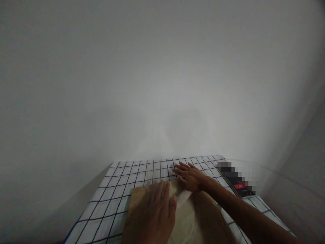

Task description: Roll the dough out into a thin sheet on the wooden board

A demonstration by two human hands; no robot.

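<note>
White wall (162,84) is standing beyond a tan sheet (187,222) already lying flat on a gridded bench (109,200); what remains is unclear. Left hand (161,210) is covering the sheet's left side, right hand (190,178) its far edge, fingers spread open.

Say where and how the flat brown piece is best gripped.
Probably by its left edge, coming in from the left: the flat brown piece lies on the checked cloth, and that edge shows uncovered by the left hand or right hand. Its thickness is unclear.
</note>
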